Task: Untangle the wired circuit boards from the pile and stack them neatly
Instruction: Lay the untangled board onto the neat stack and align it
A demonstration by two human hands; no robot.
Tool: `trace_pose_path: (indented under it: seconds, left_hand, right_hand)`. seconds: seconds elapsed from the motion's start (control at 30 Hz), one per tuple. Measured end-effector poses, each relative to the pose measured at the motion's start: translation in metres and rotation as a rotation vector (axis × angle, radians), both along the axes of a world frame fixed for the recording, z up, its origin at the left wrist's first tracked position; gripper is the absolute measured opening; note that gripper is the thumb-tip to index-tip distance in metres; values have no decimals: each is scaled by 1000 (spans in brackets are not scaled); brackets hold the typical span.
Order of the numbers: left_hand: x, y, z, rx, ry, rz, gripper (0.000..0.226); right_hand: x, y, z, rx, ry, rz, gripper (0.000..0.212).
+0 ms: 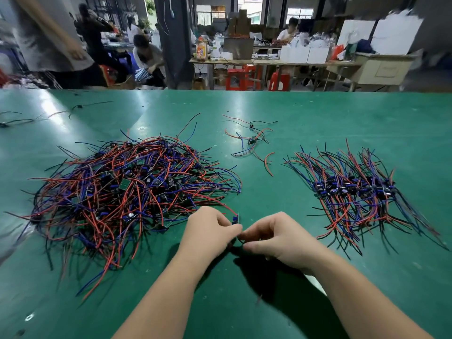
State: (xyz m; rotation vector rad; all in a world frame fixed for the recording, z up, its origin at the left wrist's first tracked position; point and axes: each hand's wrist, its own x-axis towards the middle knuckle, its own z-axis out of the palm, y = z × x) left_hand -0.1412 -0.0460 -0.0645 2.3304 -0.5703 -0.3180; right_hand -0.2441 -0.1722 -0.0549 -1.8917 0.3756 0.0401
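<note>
A wired circuit board is pinched between the left hand and the right hand, with the stack lying rightward, nearer the latter.

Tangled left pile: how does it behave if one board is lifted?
The tangled pile of red, blue and black wired boards likely drags neighbours along: leads interlace. Thin curved wires look floppy, boards small, probably light.

Most of the board is covered by the left hand, and its wire vanishes inside the right hand. Boards deep in the pile lie buried under wires. The near corners of the bench fall outside the view.
</note>
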Motion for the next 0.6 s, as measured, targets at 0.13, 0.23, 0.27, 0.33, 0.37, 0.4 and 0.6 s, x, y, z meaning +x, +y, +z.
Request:
trace_pose_path:
  seconds: [0.13,0.23,0.27,0.33,0.37,0.4,0.6]
  left_hand:
    - [-2,-3,6,-463,351,-40,14]
    - [-6,-3,16,-704,569,-97,10]
    - [-6,-3,18,-743,642,-134,9]
    - [-9,-2,20,-798,791,-218,10]
    - [-11,-2,21,-819,866,-267,9]
    - [-13,-2,21,-843,945,-320,10]
    - [-19,0,20,-875,1214,-501,21]
  right_hand:
    - [-1,-5,4,-9,-31,-125,7]
    - [1,-14,4,46,-66,-317,15]
    - [2,-16,5,160,-84,-337,15]
    - [2,-16,7,459,-144,-287,20]
    - [2,-15,8,593,-175,-243,26]
    - [2,-14,10,688,-199,-204,29]
    - [4,-11,13,976,-362,-218,16]
